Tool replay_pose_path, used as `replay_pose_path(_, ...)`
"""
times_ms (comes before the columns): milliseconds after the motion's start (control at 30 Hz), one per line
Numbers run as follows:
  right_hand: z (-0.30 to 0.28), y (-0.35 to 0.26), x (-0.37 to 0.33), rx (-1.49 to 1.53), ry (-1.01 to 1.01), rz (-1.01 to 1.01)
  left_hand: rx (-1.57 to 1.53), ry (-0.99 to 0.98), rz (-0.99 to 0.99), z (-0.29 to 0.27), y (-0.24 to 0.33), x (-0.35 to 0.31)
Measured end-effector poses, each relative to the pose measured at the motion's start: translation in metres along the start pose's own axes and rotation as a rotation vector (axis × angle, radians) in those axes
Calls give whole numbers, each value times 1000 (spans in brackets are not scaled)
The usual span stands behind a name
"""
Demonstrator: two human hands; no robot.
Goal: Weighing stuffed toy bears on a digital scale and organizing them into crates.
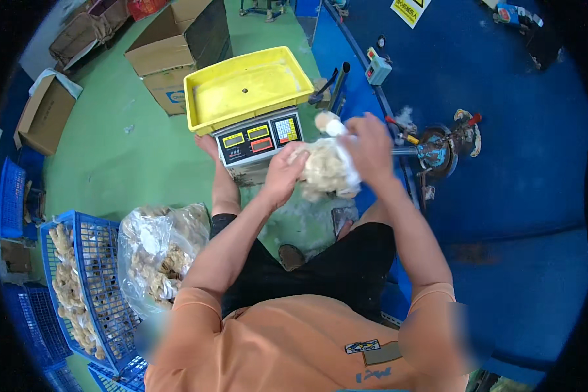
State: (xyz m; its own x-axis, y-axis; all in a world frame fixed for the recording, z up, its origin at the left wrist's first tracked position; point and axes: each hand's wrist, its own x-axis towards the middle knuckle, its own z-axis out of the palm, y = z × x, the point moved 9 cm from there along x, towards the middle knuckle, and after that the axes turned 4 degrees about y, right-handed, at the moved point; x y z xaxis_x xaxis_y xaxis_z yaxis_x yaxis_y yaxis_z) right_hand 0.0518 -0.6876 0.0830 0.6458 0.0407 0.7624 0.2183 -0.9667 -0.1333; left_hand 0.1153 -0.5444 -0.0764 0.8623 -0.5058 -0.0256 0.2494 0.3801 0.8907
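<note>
A cream plush toy [325, 168], fluffy and partly blurred, is held in front of me between both hands. My left hand [286, 175] grips its left side, the fingers bent against the plush. On its right side, my right hand [371, 151] is closed round the toy and white material, somewhat smeared by motion. A white piece with a beige rounded end sticks up beside the right fingers. Just beyond the toy stands a digital scale [255, 145] bearing a yellow tray [242, 72]. A metal pipe [405, 151] of the blue machine lies right of my right hand.
To my left are a transparent bag [137, 228] of tan plush pieces and a blue basket [104, 255] with more. Open cardboard boxes [166, 81] stand beyond. A large blue machine panel [503, 176] with a control box [377, 68] fills the right.
</note>
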Motion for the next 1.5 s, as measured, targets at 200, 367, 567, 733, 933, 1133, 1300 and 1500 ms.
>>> replay_pose_path(200,22,8,-41,-150,-60,-170,399,-146,394,11,39,-31)
replay_pose_path(367,0,45,-42,-128,-168,-81,-129,1,45,20,31,-13)
replay_pose_path(567,6,16,-35,-17,-290,-195,100,53,63,46,31,-3)
replay_pose_path(733,23,12,-37,-42,-446,-159,513,178,384,48,61,-7)
replay_pose_path(933,30,4,-35,-30,-463,-207,298,259,132,34,60,-4)
replay_pose_path(1133,36,-10,-29,-43,-479,-208,-93,255,-144,8,38,-3)
replay_pose_path(1300,52,-39,-17,-41,-462,-132,-419,122,-144,-48,-4,18)
replay_pose_path(1500,50,11,-16,-118,-379,526,-88,307,8,-9,46,-15)
